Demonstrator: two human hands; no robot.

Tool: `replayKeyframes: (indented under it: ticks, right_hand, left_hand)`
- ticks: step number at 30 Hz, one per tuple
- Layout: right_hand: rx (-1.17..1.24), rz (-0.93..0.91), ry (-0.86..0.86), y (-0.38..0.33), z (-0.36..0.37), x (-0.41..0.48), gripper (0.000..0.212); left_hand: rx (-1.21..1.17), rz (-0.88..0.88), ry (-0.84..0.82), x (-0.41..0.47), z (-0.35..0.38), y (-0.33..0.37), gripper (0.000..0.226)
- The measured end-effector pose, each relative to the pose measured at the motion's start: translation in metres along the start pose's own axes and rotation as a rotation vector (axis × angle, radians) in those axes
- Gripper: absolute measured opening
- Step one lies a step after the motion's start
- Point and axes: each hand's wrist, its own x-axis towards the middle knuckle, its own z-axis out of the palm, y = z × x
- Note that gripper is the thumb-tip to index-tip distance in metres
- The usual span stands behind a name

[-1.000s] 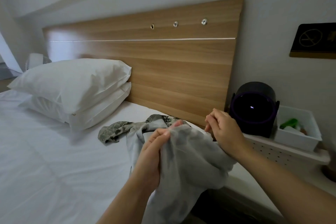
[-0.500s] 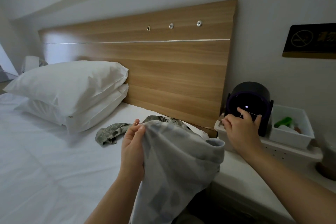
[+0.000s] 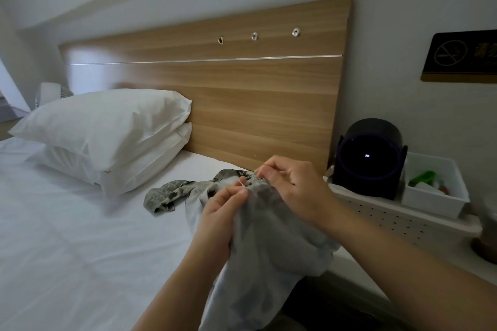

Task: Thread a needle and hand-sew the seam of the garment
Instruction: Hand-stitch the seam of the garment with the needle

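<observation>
A grey patterned garment point(image 3: 263, 244) hangs from my hands over the bed's right edge, its far end lying on the sheet. My left hand point(image 3: 223, 207) grips a bunched fold of the cloth near its top. My right hand point(image 3: 293, 185) is just above and to the right, fingers curled and pinching at the fabric's edge. A short pale sliver, the needle point(image 3: 241, 183), shows between the two hands. The thread is too fine to make out.
White bed point(image 3: 80, 250) with two stacked pillows point(image 3: 107, 131) at left, wooden headboard point(image 3: 242, 94) behind. To the right, a white perforated shelf point(image 3: 398, 220) carries a black round device point(image 3: 369, 158) and a white bin point(image 3: 435, 185). A dark sign point(image 3: 462, 56) hangs on the wall.
My right hand had swung out right toward the black device, drawing thread; it has come back to the fabric beside my left hand. The garment stays in my left hand.
</observation>
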Motion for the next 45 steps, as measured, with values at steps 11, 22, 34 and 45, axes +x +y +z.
replayKeyframes:
  ticks: [11,22,34,45]
  right_hand:
    - [-0.08,-0.039,0.064,0.012,0.012,-0.018,0.016]
    - [-0.035,0.019,0.096,0.019,0.0,-0.026,0.019]
    - [-0.101,-0.074,0.179,0.019,-0.005,-0.021,0.018]
    - [-0.165,-0.206,0.263,0.012,-0.009,-0.013,0.02]
  left_hand:
    - [0.233,-0.134,-0.155,-0.018,-0.002,0.001,0.013]
    - [0.713,0.138,-0.172,-0.02,0.008,0.003,0.003]
    - [0.709,0.44,-0.026,-0.037,0.02,-0.013,0.016]
    - [0.525,0.292,-0.044,-0.039,0.014,-0.002,0.015]
